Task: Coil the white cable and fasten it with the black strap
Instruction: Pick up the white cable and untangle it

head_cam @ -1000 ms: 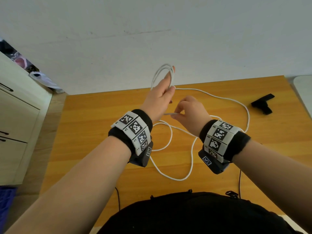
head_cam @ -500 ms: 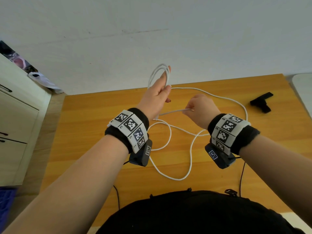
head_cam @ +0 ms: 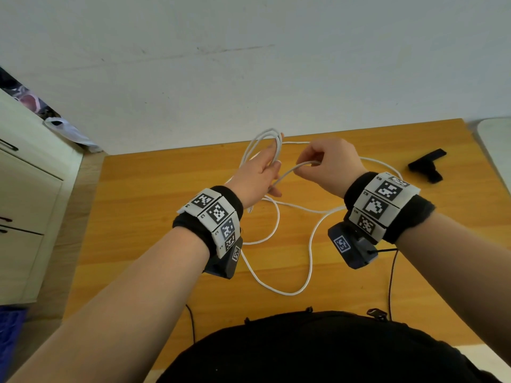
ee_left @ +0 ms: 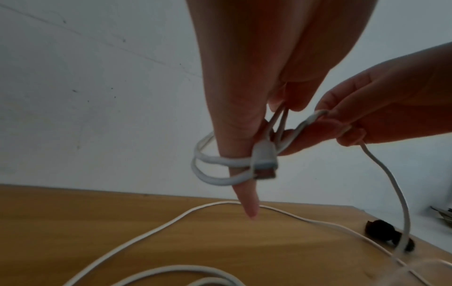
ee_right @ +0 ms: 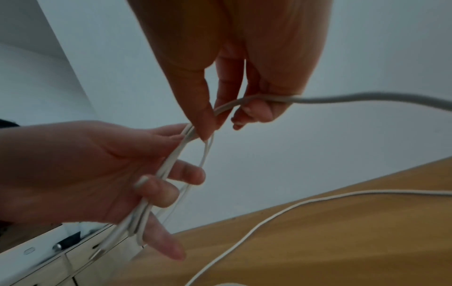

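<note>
1. Since the earlier frames the right hand point(head_cam: 329, 164) has risen from beside the left wrist to level with the left fingertips, drawing its strand of cable up toward the loops; both hands hover above the wooden, honey-coloured table point(head_cam: 154, 217)
2. Most of the thin white round charging cable point(head_cam: 279, 291) lies slack in wide curves on the table's near half, under the two wrists; it looks light, limp and smooth, so I judge it will spring open unless pinched where the turns cross
3. Over the table's far edge the left hand point(head_cam: 258, 172) stands with fingers straight and together, two or three turns hung around them, thumb clamping the turns at the palm beside the white plug end point(ee_left: 264, 158)
4. Curled fingers and thumb of the right hand pinch the running strand
5. At the table's far right corner lies the small black fabric strap point(head_cam: 427, 165), untouched
6. Black-and-white square code markers cover both wristbands; no readable words, no brand visible
</note>
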Motion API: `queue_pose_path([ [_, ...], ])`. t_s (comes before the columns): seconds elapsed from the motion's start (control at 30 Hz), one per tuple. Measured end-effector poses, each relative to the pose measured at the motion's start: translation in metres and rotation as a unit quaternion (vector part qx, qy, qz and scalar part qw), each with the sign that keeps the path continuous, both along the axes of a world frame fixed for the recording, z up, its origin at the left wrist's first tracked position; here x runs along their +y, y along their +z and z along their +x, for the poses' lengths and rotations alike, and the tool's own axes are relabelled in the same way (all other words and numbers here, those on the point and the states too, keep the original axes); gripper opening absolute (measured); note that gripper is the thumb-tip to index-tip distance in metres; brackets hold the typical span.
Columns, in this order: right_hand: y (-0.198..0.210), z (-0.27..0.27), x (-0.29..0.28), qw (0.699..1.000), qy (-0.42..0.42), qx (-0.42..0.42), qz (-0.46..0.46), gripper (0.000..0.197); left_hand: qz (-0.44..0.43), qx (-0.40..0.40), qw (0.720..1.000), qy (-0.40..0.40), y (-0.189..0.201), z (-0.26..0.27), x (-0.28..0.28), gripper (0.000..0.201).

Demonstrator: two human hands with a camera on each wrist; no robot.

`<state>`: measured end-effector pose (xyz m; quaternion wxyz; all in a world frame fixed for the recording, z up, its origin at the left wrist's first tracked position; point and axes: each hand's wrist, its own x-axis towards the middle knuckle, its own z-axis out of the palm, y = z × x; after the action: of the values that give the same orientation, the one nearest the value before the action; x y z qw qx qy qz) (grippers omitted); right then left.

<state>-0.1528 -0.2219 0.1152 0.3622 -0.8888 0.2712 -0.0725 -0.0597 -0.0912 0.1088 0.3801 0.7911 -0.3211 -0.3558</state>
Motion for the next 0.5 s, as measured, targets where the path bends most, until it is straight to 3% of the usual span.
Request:
queue_pose_path([
  [0.2, 0.001, 0.001, -0.008, 1.0, -0.029, 0.0, -0.009, 0.028, 0.007, 0.062, 0.998, 0.008, 0.0, 0.0, 0.002, 0.045],
  [0.43, 0.003, 0.0, -0.016, 0.997, -0.061, -0.029, 0.031, 0.016, 0.031, 0.018, 0.999, -0.015, 0.003, -0.003, 0.007, 0.041],
  [0.5, 0.003, 0.002, -0.013, 0.997, -0.056, -0.043, 0.04, 0.017, 0.016, 0.061, 0.998, -0.005, 0.002, -0.003, 0.007, 0.034],
])
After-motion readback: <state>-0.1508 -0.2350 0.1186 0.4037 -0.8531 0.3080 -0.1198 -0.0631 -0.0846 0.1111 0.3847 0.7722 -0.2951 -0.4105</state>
